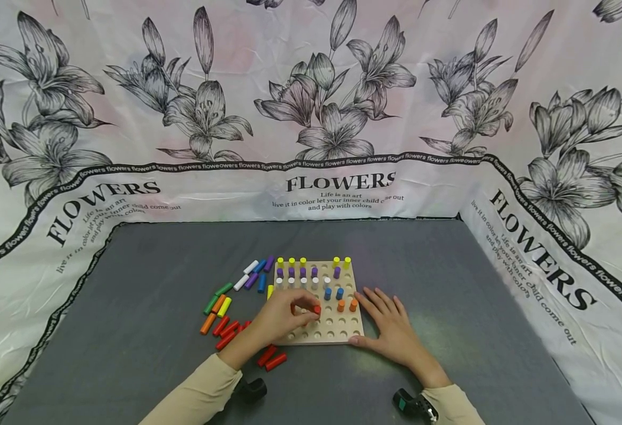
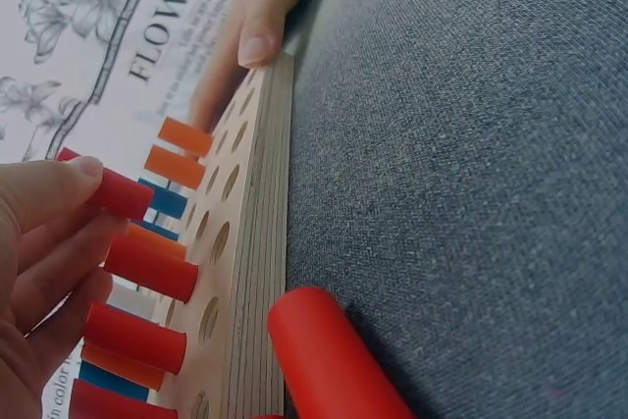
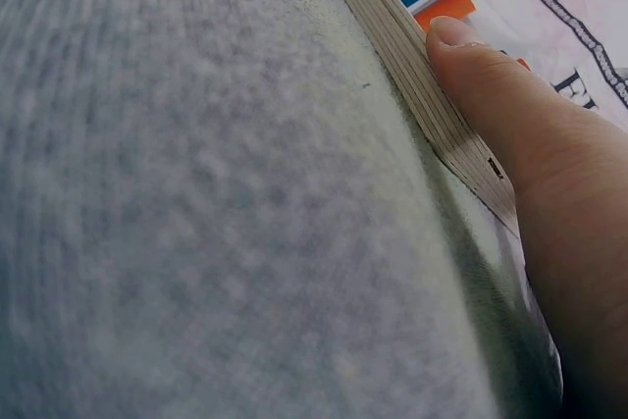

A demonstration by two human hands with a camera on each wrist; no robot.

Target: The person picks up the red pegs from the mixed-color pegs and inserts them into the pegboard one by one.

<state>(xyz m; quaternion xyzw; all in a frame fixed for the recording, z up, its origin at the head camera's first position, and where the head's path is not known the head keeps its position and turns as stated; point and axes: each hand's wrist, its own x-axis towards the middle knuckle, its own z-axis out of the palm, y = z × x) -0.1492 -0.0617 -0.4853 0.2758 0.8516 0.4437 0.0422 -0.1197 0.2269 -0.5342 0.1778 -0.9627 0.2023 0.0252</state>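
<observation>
My left hand (image 1: 284, 314) pinches a red peg (image 2: 123, 193) between thumb and fingers, over the near half of a wooden pegboard (image 1: 342, 339). In the left wrist view, several red pegs (image 2: 152, 270) stand in the holes beside the fingers. Rows of yellow, purple, white, blue and orange pegs (image 1: 353, 305) fill holes further back. My right hand (image 1: 393, 333) lies with spread fingers along the board's right side. Its thumb (image 3: 471, 56) touches the near right corner. Part of the board's left side is hidden under the left hand.
Loose pegs lie on the grey cloth left of the board: green (image 1: 224, 289), orange (image 1: 208, 323), white (image 1: 250, 267) and several red ones (image 1: 276, 362). A flower-printed sheet (image 1: 337, 195) borders the table at the back and sides.
</observation>
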